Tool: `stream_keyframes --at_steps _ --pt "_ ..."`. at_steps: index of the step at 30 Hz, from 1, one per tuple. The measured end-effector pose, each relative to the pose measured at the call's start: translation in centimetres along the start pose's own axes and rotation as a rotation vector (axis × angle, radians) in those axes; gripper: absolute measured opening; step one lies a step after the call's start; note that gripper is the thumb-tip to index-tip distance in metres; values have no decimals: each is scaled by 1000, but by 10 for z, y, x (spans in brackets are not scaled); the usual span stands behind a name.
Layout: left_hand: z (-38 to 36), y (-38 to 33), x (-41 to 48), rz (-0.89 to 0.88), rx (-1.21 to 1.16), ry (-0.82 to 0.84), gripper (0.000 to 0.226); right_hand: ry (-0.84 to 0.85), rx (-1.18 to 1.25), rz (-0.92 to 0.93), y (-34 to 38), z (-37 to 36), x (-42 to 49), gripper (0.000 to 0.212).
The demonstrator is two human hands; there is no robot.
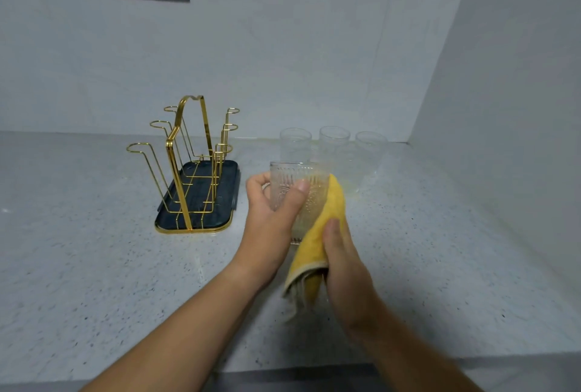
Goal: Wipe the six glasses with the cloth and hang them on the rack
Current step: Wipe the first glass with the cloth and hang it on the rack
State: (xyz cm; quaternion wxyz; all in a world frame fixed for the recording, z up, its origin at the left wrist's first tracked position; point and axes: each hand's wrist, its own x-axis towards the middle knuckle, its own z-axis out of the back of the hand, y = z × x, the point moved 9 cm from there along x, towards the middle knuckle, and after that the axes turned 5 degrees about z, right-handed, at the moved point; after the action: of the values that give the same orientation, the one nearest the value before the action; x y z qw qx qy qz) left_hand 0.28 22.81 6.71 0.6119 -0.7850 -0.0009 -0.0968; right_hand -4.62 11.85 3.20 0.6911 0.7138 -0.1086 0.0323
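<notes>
The left hand [270,203] has its fingers clamped on an upright glass [298,190] above the surface, the right hand [342,262] presses the cloth [320,234] to its right side, and the empty rack [188,168] stands nearer the left hand.

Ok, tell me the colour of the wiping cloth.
Yellow cloth with a pale beige edge, seen in the head view.

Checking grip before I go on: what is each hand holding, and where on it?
Left hand grips the ribbed glass around its side wall. Right hand holds the yellow cloth bunched against the glass's right side.
</notes>
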Motion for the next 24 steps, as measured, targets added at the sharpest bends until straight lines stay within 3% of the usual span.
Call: stream_keyframes --at_steps 5,7,9,11,16,21,24 --pt "-12 2 -1 14 22 50 55 -96 23 -48 16 18 26 77" --pt "-17 5 1 39 5 77 46 -132 21 -25 22 22 31 67" --pt "-16 3 2 36 48 56 56 -117 -43 15 21 20 24 51" --pt "-8 1 3 53 90 -13 75 -51 -83 -9 17 7 9 48" --pt "-3 7 -1 61 33 -16 69 -3 -51 21 20 8 13 58" --pt "-17 9 2 102 -104 88 55 -95 169 -70 31 16 41 89" --pt "-10 4 11 124 -163 58 67 -43 40 -47 24 9 27 85"
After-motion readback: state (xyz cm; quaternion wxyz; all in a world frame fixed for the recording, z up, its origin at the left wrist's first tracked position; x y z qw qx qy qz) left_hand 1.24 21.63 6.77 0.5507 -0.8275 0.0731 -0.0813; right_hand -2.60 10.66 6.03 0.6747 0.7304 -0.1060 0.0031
